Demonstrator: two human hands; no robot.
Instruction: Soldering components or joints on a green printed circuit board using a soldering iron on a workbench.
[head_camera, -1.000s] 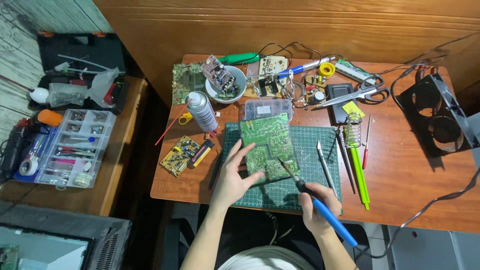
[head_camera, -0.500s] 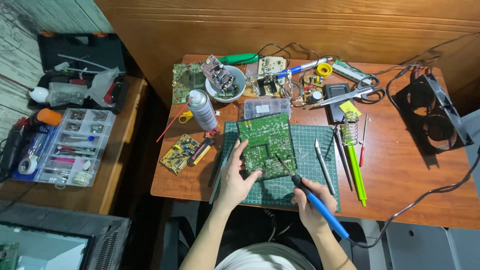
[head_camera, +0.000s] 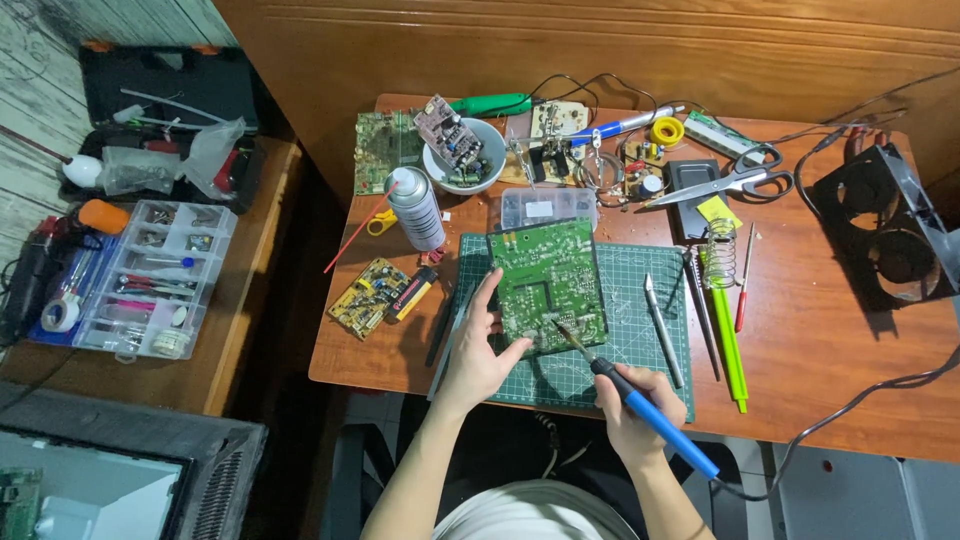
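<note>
— One view only, from the head camera, so what is each hand doing?

— The left hand (head_camera: 476, 352) lies spread on the near left edge of the green circuit board (head_camera: 547, 284), fingers wide, steadying it flat on the green cutting mat (head_camera: 640, 345). The right hand (head_camera: 632, 408) is wrapped around the blue-handled soldering iron (head_camera: 640, 403), its tip touching the board's near edge.

— What could go wrong?

— I judge the left fingertips sit close to the tip; a slip of the iron could burn them. The iron's cord runs off the near table edge (head_camera: 860, 435), so a snag could jerk the tip across the board. The spray can (head_camera: 415, 208) stands upright near the mat, and an elbow could knock it over.

— And the count?

— One board in hand, one smaller board (head_camera: 372, 296) lying left of the mat, another board (head_camera: 378, 140) at the far left corner, one white bowl (head_camera: 465, 157) of parts, one pair of scissors (head_camera: 735, 184), one coiled iron stand (head_camera: 721, 251), one green-handled tool (head_camera: 731, 352) beside the mat, one parts organiser (head_camera: 150, 280) on the side table
</note>
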